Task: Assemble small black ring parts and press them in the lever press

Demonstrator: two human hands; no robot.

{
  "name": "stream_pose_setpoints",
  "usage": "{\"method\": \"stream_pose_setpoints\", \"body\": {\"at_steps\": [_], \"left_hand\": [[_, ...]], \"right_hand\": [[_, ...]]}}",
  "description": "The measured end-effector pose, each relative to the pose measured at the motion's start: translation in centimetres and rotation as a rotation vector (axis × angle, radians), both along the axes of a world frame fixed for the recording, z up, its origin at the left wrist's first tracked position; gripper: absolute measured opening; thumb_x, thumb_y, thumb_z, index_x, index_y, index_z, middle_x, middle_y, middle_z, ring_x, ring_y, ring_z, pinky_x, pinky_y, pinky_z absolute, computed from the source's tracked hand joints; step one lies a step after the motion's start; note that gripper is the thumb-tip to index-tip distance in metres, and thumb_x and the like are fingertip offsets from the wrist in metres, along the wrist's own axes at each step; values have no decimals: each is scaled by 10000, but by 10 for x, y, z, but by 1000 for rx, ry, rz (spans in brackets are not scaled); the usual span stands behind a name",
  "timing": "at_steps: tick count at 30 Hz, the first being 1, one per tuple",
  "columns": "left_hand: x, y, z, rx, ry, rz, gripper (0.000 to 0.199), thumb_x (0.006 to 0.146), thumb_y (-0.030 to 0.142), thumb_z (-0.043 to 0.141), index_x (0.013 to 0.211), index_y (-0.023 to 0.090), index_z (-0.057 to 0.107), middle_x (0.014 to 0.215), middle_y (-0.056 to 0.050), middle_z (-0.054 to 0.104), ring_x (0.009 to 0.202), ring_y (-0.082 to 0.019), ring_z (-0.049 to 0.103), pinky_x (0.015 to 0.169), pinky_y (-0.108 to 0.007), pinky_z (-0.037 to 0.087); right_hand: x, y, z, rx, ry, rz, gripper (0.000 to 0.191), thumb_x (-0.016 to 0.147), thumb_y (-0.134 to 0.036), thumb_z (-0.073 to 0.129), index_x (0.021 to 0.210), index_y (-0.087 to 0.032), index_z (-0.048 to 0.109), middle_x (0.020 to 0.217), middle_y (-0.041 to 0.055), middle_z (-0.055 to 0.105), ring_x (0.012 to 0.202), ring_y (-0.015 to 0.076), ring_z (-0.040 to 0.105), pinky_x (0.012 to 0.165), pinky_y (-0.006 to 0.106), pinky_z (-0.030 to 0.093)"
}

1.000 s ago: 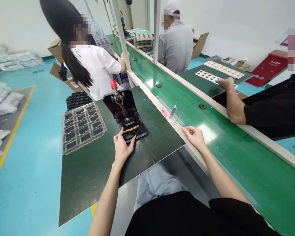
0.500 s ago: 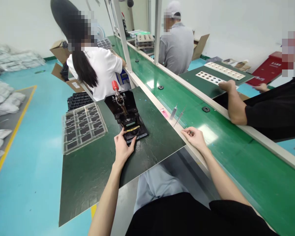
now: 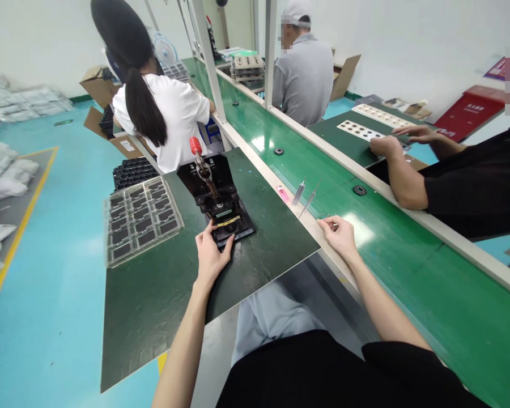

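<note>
Left hand (image 3: 210,262) clasped on a black toggle-press fixture (image 3: 208,181), judged heavy and rigid, best held by its base; right hand (image 3: 339,238) half-closed, contents unclear.

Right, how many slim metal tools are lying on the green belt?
2: a thicker one and a thinner one, side by side on the green conveyor belt, just beyond the right hand.

On a dark green rectangular work mat (image 3: 153,317) stands a black metal toggle-clamp jig with a red handle (image 3: 219,204), its near end gripped by the left hand (image 3: 210,260). A clear plastic tray of black parts (image 3: 142,221) lies on the mat, left of the jig. The right hand (image 3: 339,237) sits just past the mat's right corner, near two slender steel hand tools (image 3: 304,195).
</note>
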State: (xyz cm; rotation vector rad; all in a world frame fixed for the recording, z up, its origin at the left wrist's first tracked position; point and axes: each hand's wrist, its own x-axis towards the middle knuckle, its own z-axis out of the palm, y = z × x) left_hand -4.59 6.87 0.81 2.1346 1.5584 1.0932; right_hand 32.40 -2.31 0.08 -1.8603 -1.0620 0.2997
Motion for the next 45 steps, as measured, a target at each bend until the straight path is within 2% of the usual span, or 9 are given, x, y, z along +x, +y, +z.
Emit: {"method": "stream_pose_setpoints", "body": {"at_steps": [4,12,21,30,35,40,45], "left_hand": [[0,0,0,-7,1,-2,600,839,459,735,1322,167,532,1330,-197,625,1168,-367,546,1061,-589,489],[0,-1,1,4,47,6,652,867,478,710,1381,137,498,1284,-200,642,1167,-355,548,1063,-575,491],[1,-1,0,40,75,0,638,885,479,700,1380,133,492,1300,-210,640,1152,-352,560,1051,-573,501],[-1,-1,0,23,81,3,634,886,490,696,1368,129,497,1311,-215,637,1161,-352,555,1048,-572,504],[0,-1,-1,33,79,5,664,884,495,692,1391,117,488,1274,-210,653,1153,-355,552,1051,-580,496],[0,-2,1,21,74,0,642,884,481,695,1381,123,500,1309,-213,639,1155,-352,551,1053,-574,498],[1,-2,1,15,66,-1,647,883,469,699,1395,134,486,1306,-210,635,1163,-353,548,1050,-572,501]], "right_hand": [[0,1,0,-10,28,-23,483,769,-690,639,669,-220,686,644,57,653,595,191,548,626,351,456],[-1,0,5,-38,-85,19,374,791,-583,591,688,-229,656,701,73,695,697,225,601,748,376,486],[1,-1,2,-42,-152,49,336,800,-532,581,617,-250,560,720,73,717,715,233,614,805,400,495],[0,0,-1,-9,-171,16,312,809,-496,597,625,-247,555,759,76,730,719,230,622,815,405,500],[0,-1,-1,-15,-164,45,294,820,-480,594,644,-245,594,747,70,728,723,230,625,818,408,502],[1,-1,0,34,-220,72,282,839,-444,594,637,-248,581,794,78,754,760,242,633,817,411,496],[0,-2,0,70,-251,78,280,854,-447,607,656,-250,614,757,77,741,754,255,625,811,429,493]]}}
